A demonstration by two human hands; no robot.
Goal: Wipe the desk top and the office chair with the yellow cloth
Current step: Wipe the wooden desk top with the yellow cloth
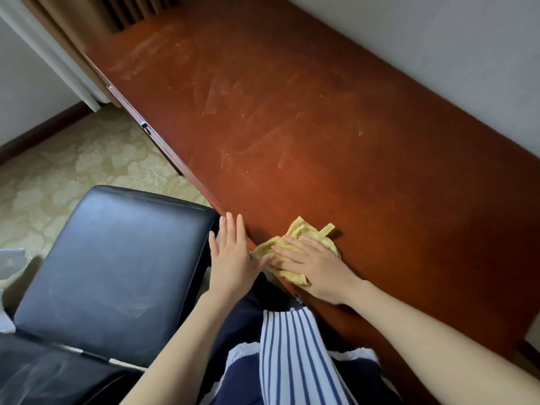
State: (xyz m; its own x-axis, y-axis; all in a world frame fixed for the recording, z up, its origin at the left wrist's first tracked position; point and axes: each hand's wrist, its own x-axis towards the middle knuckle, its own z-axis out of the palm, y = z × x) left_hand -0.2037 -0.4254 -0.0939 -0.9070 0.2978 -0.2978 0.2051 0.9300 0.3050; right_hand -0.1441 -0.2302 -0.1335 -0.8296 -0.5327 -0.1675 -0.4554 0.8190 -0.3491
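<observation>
One cloth (295, 252) lay crumpled at the near edge of the one desk (321, 127). The right hand (318, 268) pressed flat on it, fingers straight. The left hand (232, 252), fingers straight, held nothing at the desk edge beside the one chair (117, 264).

Left hand (230, 255), right hand (315, 267), both flat

One desk top (321, 127), one office chair (117, 258), one yellow cloth (299, 229), two hands (230, 254) (317, 268).
</observation>
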